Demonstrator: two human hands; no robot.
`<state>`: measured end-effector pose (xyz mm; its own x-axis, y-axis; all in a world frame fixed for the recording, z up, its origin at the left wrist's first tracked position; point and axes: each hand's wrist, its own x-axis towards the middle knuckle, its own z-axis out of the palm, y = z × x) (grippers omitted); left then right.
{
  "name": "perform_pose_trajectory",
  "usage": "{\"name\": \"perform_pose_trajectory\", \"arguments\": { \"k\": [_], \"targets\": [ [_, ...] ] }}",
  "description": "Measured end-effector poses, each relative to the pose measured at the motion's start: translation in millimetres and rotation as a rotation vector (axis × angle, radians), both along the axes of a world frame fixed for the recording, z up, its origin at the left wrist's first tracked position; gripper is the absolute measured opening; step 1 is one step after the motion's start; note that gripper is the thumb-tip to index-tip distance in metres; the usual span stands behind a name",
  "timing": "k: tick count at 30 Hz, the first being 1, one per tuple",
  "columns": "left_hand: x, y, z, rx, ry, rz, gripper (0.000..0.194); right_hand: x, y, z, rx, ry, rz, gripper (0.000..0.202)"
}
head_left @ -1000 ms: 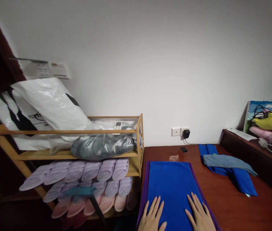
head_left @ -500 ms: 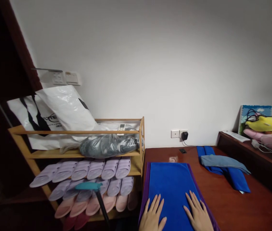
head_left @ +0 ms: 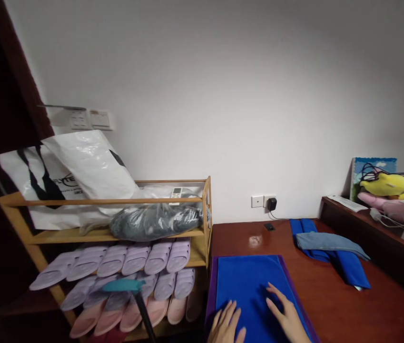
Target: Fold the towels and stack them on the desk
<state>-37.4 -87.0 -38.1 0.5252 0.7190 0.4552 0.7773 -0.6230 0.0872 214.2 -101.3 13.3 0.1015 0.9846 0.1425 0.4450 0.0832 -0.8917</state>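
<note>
A blue cloth (head_left: 246,276) lies flat on top of a purple cloth (head_left: 211,305) whose edges show around it, both on the reddish-brown table. My left hand (head_left: 226,325) rests on the blue cloth near its left edge, fingers stretched out. Over the right part of the cloth, my right hand (head_left: 284,312) is lifted a little, casting a shadow, with thumb and fingers apart. Neither hand grips anything. Folded blue strips of cloth (head_left: 348,269) lie to the right, with a grey-blue strip (head_left: 330,243) across them.
A wooden shoe rack (head_left: 202,247) stands on the left with rows of slippers (head_left: 135,259), white bags (head_left: 91,166) and a remote (head_left: 176,194). A black plug (head_left: 271,204) sits in the wall socket. At right, a raised ledge (head_left: 359,233) bears a yellow plush toy (head_left: 394,185).
My right hand has risen off the cloth and turned inward to the left. The cloths' far edge has shifted toward me. The view has moved slightly to the right.
</note>
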Motion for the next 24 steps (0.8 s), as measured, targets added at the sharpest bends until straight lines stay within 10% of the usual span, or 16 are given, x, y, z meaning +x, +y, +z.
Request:
{"name": "perform_pose_trajectory", "arguments": {
  "k": [4,7,17,24],
  "targets": [
    [20,54,51.9,-0.219,-0.042,0.175,0.048,-35,64,-5.5,-0.072,0.814,0.059,0.062],
    [35,89,63.9,-0.327,0.026,0.279,0.054,-45,101,-14.3,-0.064,1.010,0.046,0.060],
    [27,126,32.6,-0.314,0.068,0.387,0.057,57,133,-27.7,-0.024,0.785,-0.133,0.063],
    [34,118,59.9,-0.326,0.085,0.350,0.056,25,119,-9.7,-0.007,0.438,-0.232,0.079]
  ]
}}
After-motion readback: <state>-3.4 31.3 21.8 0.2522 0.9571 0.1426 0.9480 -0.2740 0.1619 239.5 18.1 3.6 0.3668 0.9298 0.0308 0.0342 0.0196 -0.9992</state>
